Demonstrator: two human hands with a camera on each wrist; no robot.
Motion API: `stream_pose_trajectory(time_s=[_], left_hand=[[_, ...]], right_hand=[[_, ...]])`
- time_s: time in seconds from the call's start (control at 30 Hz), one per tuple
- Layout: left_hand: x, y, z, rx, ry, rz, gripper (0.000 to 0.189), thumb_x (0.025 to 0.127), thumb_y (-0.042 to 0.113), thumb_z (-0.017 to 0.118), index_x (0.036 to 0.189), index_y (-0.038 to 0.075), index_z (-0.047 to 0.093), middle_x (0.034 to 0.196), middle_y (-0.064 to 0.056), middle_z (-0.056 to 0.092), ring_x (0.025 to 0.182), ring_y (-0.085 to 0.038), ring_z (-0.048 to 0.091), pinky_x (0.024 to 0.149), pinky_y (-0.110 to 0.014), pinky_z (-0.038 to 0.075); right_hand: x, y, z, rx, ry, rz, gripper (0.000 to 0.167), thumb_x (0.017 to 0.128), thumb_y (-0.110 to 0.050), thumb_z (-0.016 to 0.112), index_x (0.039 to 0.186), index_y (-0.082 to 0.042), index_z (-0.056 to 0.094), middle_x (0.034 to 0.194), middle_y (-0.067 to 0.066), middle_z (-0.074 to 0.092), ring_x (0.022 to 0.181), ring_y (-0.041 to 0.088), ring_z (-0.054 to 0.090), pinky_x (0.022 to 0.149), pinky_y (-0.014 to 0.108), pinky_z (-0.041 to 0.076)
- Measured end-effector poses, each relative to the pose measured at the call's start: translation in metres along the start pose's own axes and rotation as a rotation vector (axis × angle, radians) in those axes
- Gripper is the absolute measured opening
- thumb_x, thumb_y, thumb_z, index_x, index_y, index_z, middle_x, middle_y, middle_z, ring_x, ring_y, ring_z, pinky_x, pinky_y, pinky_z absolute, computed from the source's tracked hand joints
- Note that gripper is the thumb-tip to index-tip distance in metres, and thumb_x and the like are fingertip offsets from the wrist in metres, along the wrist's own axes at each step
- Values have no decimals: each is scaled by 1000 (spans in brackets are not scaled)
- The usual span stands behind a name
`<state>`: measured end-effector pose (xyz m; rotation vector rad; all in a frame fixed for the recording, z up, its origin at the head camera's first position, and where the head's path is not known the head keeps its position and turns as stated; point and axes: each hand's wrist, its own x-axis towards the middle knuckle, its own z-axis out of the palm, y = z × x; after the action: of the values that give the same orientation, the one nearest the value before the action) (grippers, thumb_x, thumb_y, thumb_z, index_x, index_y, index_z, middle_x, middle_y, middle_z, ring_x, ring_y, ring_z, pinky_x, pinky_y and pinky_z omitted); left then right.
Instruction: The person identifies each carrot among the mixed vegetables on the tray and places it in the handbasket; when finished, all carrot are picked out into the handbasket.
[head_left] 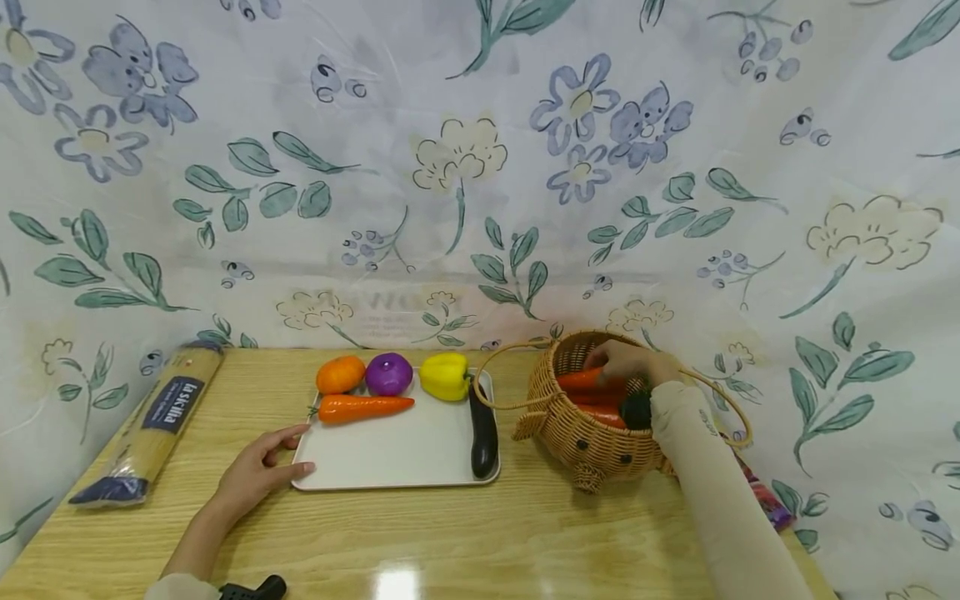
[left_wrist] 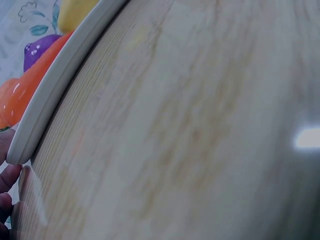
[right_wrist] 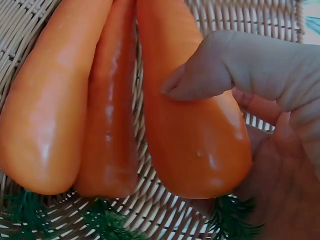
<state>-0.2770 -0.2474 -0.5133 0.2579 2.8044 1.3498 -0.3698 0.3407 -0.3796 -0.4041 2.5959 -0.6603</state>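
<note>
My right hand (head_left: 626, 362) reaches into a wicker basket (head_left: 592, 454) and grips an orange carrot (right_wrist: 195, 135), thumb across its top and fingers round its far side. Two more carrots (right_wrist: 45, 105) lie beside it in the right wrist view, green tops below. At the left end of a white tray (head_left: 397, 458), my left hand (head_left: 258, 471) holds the rim, thumb over the near corner. On the tray lie a carrot (head_left: 363, 408), an orange pumpkin (head_left: 341, 375), a purple onion (head_left: 388, 374), a yellow bell pepper (head_left: 446, 376) and an eggplant (head_left: 483, 433).
A pack of spaghetti (head_left: 161, 425) lies at the table's left edge. The basket's loop handles stick out on both sides, one over the tray's right end. A dark green vegetable (head_left: 636, 410) shows in the basket. Behind the basket, a colourful packet (head_left: 768, 500) peeks past the right sleeve.
</note>
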Motion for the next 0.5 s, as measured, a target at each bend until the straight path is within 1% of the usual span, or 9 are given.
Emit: stream_pose_trajectory(time_s=[0.17, 0.37, 0.43, 0.5], left_hand=[[0, 2, 2, 5, -8, -7, 64, 88, 31, 75, 143, 8, 52, 119, -11, 54, 77, -12, 37, 65, -28, 30], [-2, 2, 2, 28, -9, -25, 65, 88, 33, 75, 144, 9, 51, 121, -11, 54, 79, -11, 38, 66, -27, 30], [-1, 2, 2, 40, -8, -30, 65, 89, 34, 74, 144, 10, 51, 121, -11, 54, 80, -11, 39, 67, -27, 31], [0, 1, 3, 46, -9, -28, 65, 89, 34, 74, 144, 9, 51, 121, -11, 54, 81, -11, 39, 67, -27, 31]], right_hand=[[0, 4, 2, -17, 55, 5, 37, 76, 1, 66, 113, 3, 67, 118, 21, 62, 93, 25, 52, 78, 35, 46], [6, 10, 5, -38, 108, 24, 28, 77, 1, 68, 105, 1, 70, 100, 15, 65, 79, 21, 51, 69, 32, 45], [8, 12, 7, -52, 125, 32, 28, 77, 2, 68, 105, 0, 70, 97, 13, 66, 77, 20, 51, 67, 31, 45], [9, 14, 9, -59, 133, 37, 28, 78, 2, 67, 106, 1, 69, 99, 14, 66, 77, 21, 52, 67, 31, 45]])
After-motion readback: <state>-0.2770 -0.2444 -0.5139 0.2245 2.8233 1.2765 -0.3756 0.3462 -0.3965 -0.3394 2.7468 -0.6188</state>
